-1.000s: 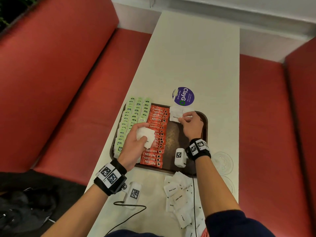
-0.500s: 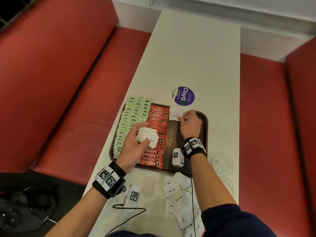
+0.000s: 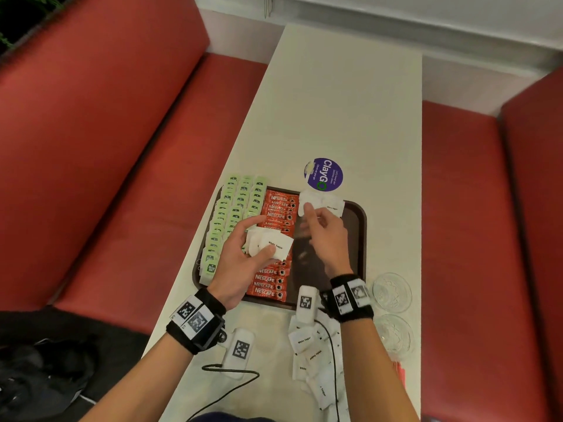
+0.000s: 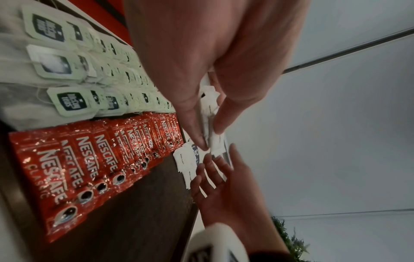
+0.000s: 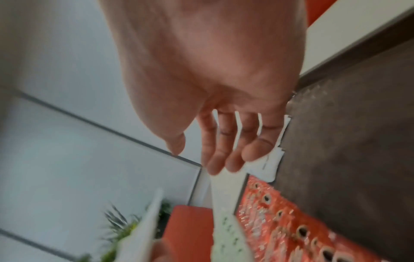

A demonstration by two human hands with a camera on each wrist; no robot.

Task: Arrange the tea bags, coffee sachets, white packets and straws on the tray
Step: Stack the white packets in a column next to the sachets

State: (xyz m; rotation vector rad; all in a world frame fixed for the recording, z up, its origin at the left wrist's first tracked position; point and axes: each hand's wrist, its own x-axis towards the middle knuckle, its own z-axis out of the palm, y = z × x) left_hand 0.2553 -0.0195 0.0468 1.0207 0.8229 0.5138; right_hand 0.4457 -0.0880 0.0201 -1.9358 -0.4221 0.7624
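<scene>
left hand [image 3: 243, 254] pinches our white packets [image 3: 269, 243], mid-frame | right hand [image 3: 326, 236] fingers relaxed, empty | packets light, limp, slippery: we pinch edges

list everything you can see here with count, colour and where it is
tray: one, dark brown, near end of the table
table: one, cream, between the benches
benches: two, red, either side of the table
tea bags: many, green tags, three rows on the tray's left part
coffee sachets: many, red, one row beside the tea bags
placed white packets: a few, tray's far edge
loose white packets: a pile, on the table nearer than the tray
sticker: one, purple, beyond the tray
glass dishes: two, clear, right of the tray
left hand: holds a bunch of white packets
right hand: fingers relaxed, holding nothing, by the placed packets
</scene>
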